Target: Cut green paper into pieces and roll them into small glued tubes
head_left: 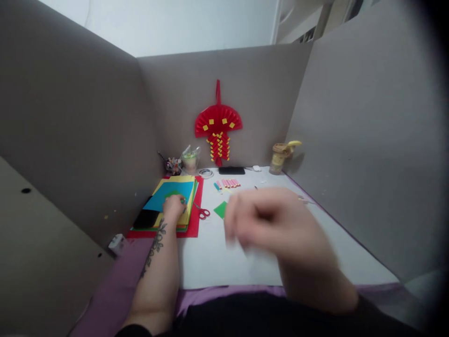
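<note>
We rest our left hand [174,205], fingers curled, on the paper stack [168,199] by the table's [210,252] left edge. Our blurred right hand [266,224] hovers mid-table, grip unclear. No writing is legible.

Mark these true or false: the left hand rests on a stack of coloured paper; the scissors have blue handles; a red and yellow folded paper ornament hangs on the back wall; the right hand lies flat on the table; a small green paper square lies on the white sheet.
1. The left hand rests on the stack of coloured paper sheets. True.
2. The scissors have blue handles. False: red.
3. A red and yellow folded paper ornament hangs on the back wall. True.
4. The right hand lies flat on the table. False: raised, blurred.
5. A small green paper square lies on the white sheet. True.
</note>
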A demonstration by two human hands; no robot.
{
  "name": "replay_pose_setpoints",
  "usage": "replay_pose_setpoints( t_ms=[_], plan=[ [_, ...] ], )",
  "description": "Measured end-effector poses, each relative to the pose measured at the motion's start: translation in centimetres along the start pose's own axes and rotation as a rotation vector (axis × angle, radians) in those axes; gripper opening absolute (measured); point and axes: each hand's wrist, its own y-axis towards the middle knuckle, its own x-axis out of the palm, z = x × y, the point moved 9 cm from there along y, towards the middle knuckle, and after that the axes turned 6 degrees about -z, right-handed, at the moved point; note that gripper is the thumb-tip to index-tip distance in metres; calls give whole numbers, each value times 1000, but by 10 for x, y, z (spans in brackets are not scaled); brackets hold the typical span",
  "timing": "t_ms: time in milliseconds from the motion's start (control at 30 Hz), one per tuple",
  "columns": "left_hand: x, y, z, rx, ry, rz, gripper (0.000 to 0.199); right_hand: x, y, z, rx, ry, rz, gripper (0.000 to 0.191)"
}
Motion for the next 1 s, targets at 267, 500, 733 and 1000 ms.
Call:
replay_pose_setpoints(
  t_ms=[267, 500, 733, 1000],
  plan=[
    [11, 6, -9, -32, 33, -82, 26, 14, -2, 196, 732, -561, -94, 47],
    [9, 3, -11, -45, 35, -58, 26, 37, -18, 225, 813, -638, -222, 52],
    [7, 2, -12, -58, 58, -84, 20, 32, -10, 214, 577, -344, -85, 16],
    [-23, -9, 9, -18, -82, 101, 15, 14, -3, 210, 544, 135, 103, 38]
  ],
)
